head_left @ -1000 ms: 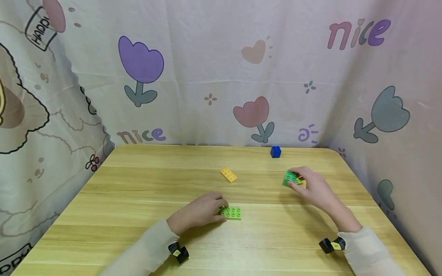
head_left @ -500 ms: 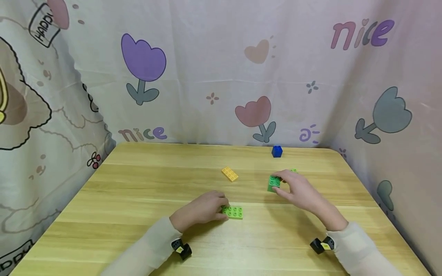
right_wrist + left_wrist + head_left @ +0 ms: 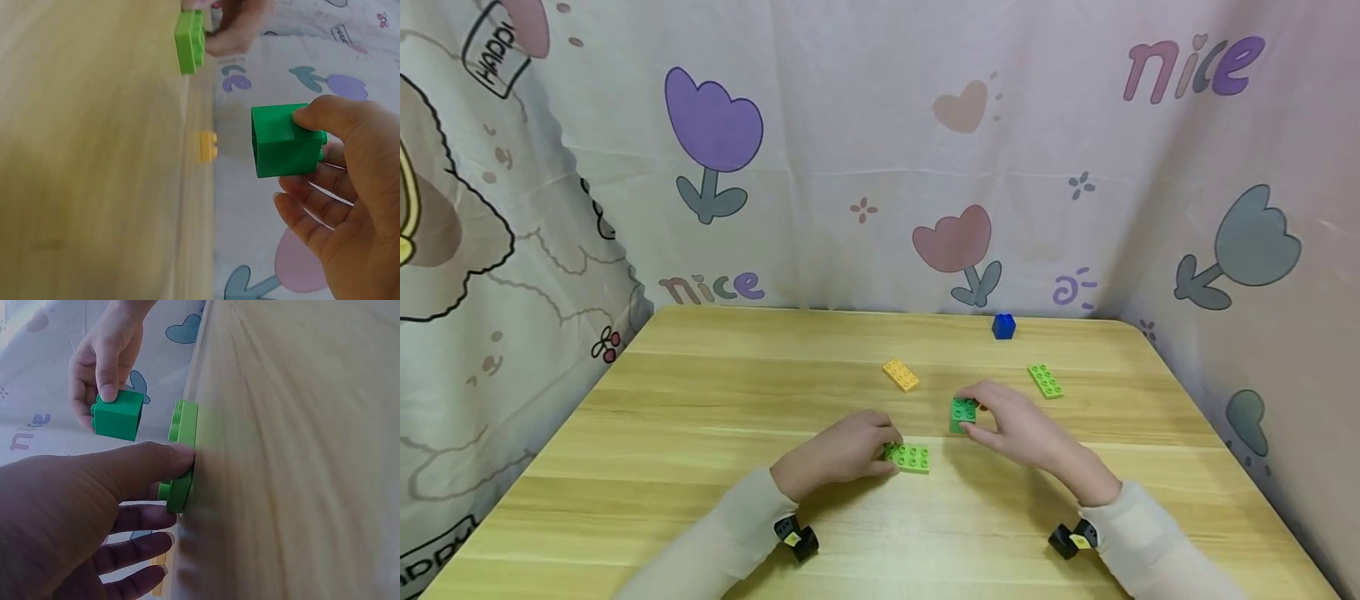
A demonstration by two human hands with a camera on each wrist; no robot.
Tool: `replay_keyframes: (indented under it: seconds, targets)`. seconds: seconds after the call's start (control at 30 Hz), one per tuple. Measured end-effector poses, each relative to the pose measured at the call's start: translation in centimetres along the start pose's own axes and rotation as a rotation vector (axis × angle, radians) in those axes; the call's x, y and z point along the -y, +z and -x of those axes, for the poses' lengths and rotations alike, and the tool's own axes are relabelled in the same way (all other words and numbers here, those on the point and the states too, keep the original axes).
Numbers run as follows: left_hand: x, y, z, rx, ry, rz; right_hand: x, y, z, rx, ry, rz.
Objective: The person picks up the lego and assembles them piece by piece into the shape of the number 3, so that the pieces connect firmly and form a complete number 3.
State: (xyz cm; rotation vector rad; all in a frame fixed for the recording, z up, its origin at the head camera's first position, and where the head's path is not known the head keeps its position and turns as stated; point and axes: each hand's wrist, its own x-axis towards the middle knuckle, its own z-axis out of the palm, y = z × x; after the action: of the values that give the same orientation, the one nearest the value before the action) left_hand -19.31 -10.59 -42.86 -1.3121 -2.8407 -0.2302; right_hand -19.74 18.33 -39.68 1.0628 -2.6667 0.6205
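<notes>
My left hand pinches the near-left end of a flat light-green building brick on the wooden table, thumb on one long side, studs up. In the left wrist view its thumb lies across the light-green brick, the other fingers spread beyond it. My right hand holds a taller, dark-green square brick between thumb and fingers, just right of and beyond the flat one. The right wrist view shows that dark-green brick raised off the table, studs toward the palm and hollow underside toward the tabletop.
A flat yellow brick lies beyond my left hand. Farther right is a second flat light-green brick. A blue square brick stands near the table's back edge. Printed curtain hangs behind and along the table's sides.
My right hand has carried the dark-green brick leftward and nearer, toward the left hand's brick. The second light-green brick, partly hidden before, now shows fully. The left hand has stayed in place.
</notes>
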Motion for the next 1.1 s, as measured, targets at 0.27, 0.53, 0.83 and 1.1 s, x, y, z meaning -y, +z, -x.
replay_keyframes:
  seconds: [0.27, 0.53, 0.83, 1.1]
  targets:
    - [-0.2, -0.2, -0.1, -0.004, 0.011, -0.046, 1.0, 1.5, -0.5, 0.047, -0.046, -0.046]
    - [-0.2, 0.0, -0.1, -0.031, 0.033, -0.066, 2.0, 2.6, -0.9, 0.09, -0.059, -0.094]
    - [-0.1, 0.3, -0.1, -0.054, 0.052, -0.06, 2.6, 3.5, -1.2, 0.107, -0.083, -0.082]
    - [-0.3, 0.0, -0.1, -0.046, 0.046, -0.055, 3.2, 3.7, -1.2, 0.129, -0.056, -0.124]
